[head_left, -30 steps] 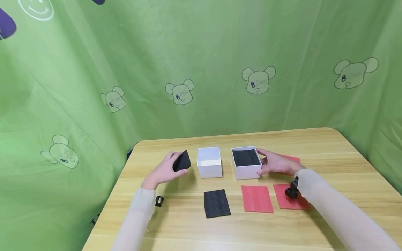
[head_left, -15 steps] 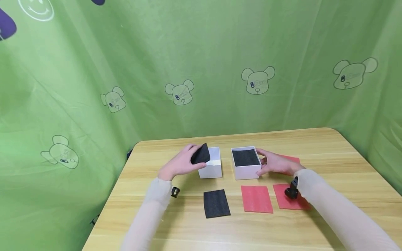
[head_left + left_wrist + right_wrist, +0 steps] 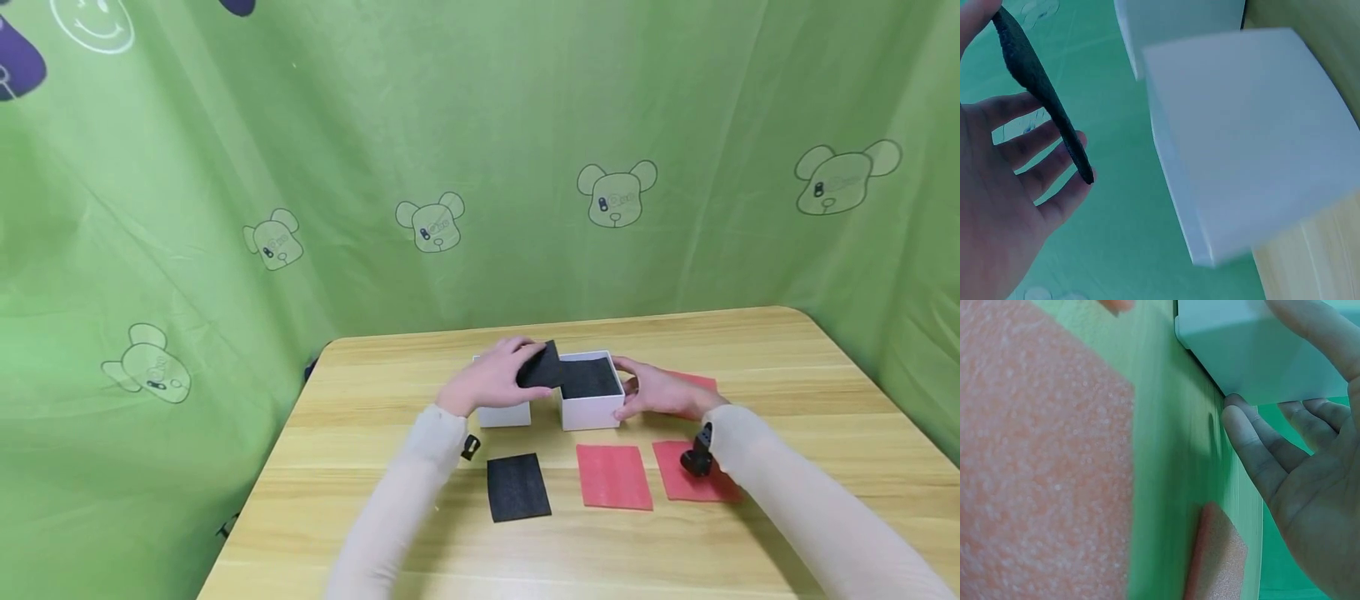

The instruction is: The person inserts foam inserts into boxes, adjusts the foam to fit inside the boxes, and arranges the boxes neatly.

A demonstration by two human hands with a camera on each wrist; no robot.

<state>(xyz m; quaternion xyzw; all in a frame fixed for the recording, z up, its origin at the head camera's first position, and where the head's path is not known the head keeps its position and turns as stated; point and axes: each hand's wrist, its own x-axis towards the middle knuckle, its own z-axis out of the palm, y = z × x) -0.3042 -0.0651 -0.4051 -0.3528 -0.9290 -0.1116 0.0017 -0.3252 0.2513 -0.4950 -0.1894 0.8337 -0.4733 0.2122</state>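
My left hand holds a black foam sheet by its edges, thumb on one side and fingers on the other. The sheet bows slightly in the left wrist view and overlaps the left rim of the right white box in the head view. Inside that box lies another black sheet. My right hand grips the box's right side, its thumb at the near corner and fingers further back. Below my left hand stands the left white box, mostly hidden by the hand.
On the wooden table lie a black sheet and a red sheet in front of the boxes. A second red sheet lies under my right wrist. Another red sheet is partly hidden behind that hand. A green curtain hangs behind.
My left hand has carried the black foam sheet rightward, across the left box to the right box's edge. My right hand and the right box have stayed put.
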